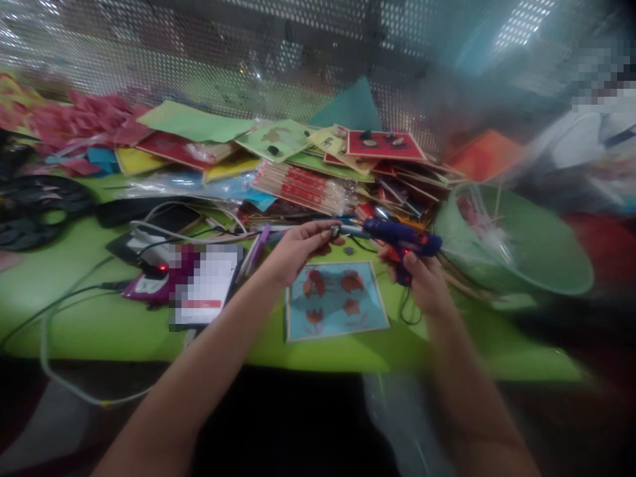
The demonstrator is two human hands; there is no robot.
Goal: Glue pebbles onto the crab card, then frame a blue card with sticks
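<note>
My right hand point(422, 281) is wrapped around the grip of a dark blue glue gun point(402, 242), a small red light glowing on its body, its nozzle pointing toward my left hand point(298, 248). That left hand pinches a small dark, roundish piece point(335, 231) between thumb and fingertips, just off the nozzle; the blur keeps me from telling what the piece is, or whether the nozzle touches it. Both hands hover above a blue card point(335, 299) with red leaf-like shapes stuck on it, lying flat on the green tabletop point(99, 324).

The gun's black cord point(405, 311) drops from below my right hand beside the card's right edge, and my wrist hides part of it. Right of the card sits a pale green bowl point(527, 252), tilted, with thin sticks and something white in it that I cannot make out. Behind the card a heap of coloured cards and papers point(348, 165) overlaps so much that most sheets show only an edge. Left of the card lies a purple object point(149, 288), partly covered by a pixelated patch, with white and black cables point(74, 291) running off the tabletop's front edge. The far right is smeared by motion.
</note>
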